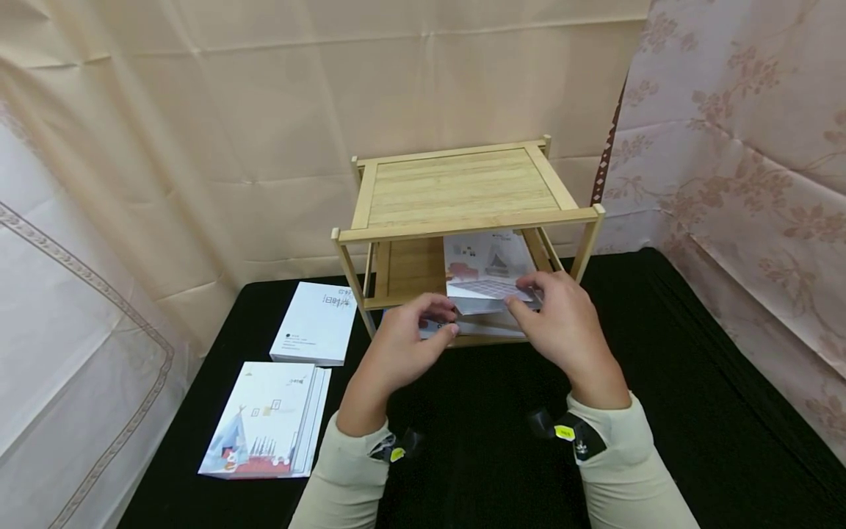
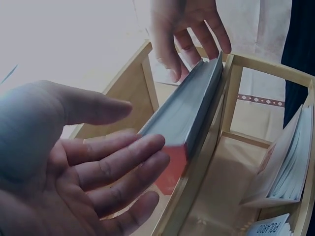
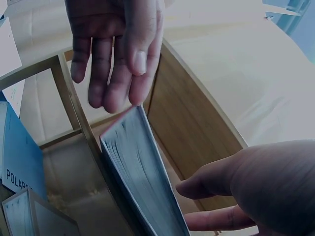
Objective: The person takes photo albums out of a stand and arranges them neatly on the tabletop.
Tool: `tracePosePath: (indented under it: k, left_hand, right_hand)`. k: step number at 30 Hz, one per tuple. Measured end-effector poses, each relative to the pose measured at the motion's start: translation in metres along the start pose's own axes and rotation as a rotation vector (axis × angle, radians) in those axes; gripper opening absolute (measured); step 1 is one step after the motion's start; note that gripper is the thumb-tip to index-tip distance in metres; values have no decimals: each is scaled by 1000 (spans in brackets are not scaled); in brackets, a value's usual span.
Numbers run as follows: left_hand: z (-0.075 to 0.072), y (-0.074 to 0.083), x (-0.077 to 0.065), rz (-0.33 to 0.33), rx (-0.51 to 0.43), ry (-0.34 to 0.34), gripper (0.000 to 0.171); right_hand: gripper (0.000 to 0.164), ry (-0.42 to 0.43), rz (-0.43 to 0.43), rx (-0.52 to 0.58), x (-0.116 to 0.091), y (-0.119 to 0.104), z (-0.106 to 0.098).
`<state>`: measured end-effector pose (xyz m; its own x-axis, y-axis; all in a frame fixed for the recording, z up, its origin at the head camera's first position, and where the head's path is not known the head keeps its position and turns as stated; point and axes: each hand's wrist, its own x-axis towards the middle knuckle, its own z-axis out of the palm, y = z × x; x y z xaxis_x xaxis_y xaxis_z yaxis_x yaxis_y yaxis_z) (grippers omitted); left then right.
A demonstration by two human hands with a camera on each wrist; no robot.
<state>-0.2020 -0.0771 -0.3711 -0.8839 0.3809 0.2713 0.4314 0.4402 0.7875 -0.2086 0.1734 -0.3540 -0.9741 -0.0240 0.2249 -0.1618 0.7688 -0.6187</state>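
A thick book (image 1: 485,257) with an illustrated pale cover lies on the middle shelf of a small wooden rack (image 1: 463,187), toward its right side. My left hand (image 1: 405,334) is at the book's left front corner, its fingers loosely extended and fingertips right at the red-printed corner (image 2: 172,164). My right hand (image 1: 562,323) is at the right front corner, thumb by the front edge and fingers over the cover's side. In the right wrist view the page block (image 3: 138,167) shows between the two hands.
Below, the lower shelf holds a blue book (image 3: 22,152) with black lettering and another book (image 2: 283,167). Left of the rack on the black tablecloth (image 1: 463,455) lie a white book (image 1: 316,323) and a stack of illustrated books (image 1: 258,419). Curtains (image 1: 264,110) hang behind and beside.
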Motion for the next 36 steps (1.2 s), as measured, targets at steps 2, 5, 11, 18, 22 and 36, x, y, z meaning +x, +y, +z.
tracePosePath:
  k: [2, 5, 11, 18, 22, 36]
  left_hand:
    - [-1, 1, 0, -4, -4, 3, 29]
    - [-1, 2, 0, -23, 12, 51, 22]
    - [0, -1, 2, -50, 66, 186, 25]
    - [3, -3, 5, -61, 46, 201, 65]
    - [5, -4, 5, -66, 61, 155, 70]
    - [2, 2, 1, -23, 105, 164, 46]
  right_hand:
    - [39, -8, -7, 18, 0, 0, 0]
    - [38, -17, -9, 46, 0, 0, -1]
    - [46, -9, 13, 59, 1, 2, -3]
    - [51, -14, 25, 71, 4, 5, -2]
    - [51, -8, 26, 71, 6, 7, -1]
    - [51, 42, 34, 83, 8, 12, 3]
